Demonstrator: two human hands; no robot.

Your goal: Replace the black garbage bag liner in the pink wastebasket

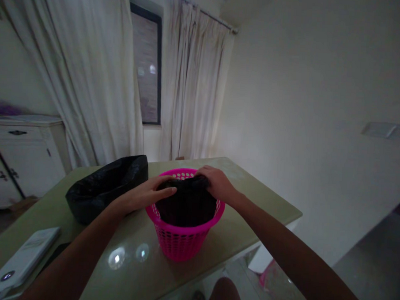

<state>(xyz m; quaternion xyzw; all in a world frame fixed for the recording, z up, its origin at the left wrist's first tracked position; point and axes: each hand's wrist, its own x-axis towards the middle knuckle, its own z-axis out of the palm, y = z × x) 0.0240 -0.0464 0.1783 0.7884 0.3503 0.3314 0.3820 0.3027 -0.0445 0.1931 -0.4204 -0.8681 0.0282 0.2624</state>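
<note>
A pink perforated plastic basket (182, 242) stands upright on the table, with a black plastic bag (186, 207) partly inside it. On the left of the basket's mouth, my left hand (148, 193) holds the bag's gathered edge, its thumb lying along the near side and some fingertips hidden by the bag. Opposite it, my right hand (216, 182) is closed on the bag's upper right edge, with its fingers curled over the bunched plastic. The bag's bottom is hidden within the basket.
A second container lined with black plastic (102, 190) stands on the table (267, 201) to the left. Nearer lies a white phone-like device (24, 257) with a cable. A white cabinet (20, 160), curtains (93, 74) and a plain wall (304, 106) surround the table.
</note>
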